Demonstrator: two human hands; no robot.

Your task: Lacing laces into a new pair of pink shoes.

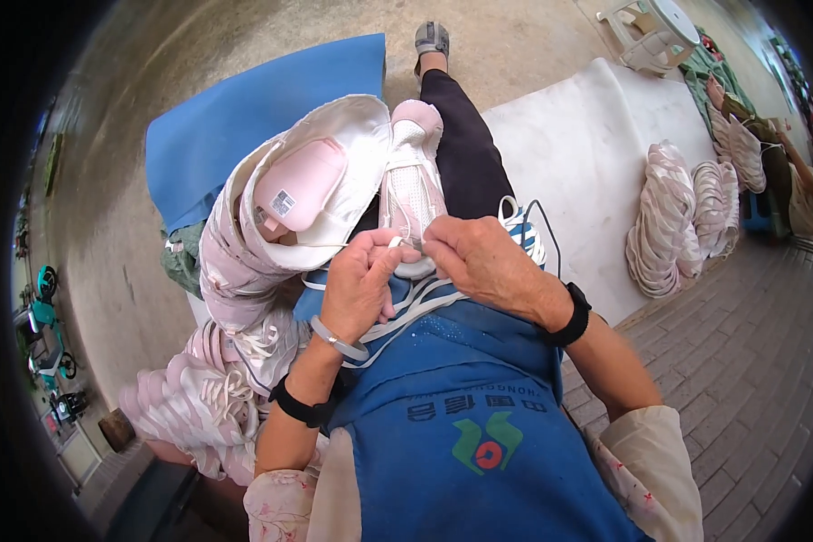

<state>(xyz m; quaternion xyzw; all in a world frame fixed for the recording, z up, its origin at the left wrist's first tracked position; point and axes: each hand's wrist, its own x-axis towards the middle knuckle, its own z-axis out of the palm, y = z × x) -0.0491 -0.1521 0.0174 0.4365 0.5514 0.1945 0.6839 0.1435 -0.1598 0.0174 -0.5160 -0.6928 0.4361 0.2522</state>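
A pink and white sneaker upper (414, 176) lies lengthwise over my lap, its pink end pointing away from me. My left hand (359, 282) is closed in a pinch on a white shoelace (395, 242) at the upper's near end. Close beside it, my right hand (488, 266) is also closed, thumb and forefinger pressed together at the lace holes; its fingers hide what they grip. More loose white laces (405, 318) lie across the blue apron (461, 361) below my hands.
Left of my hands stands a nested stack of pink-white uppers (230, 271), a pink insole-shaped piece (303, 185) inside the top one. More uppers (199, 397) lie lower left. A blue sheet (271, 99) is behind. At right, bundled uppers (664, 221) rest on a white sheet (596, 135), near another person (808, 185).
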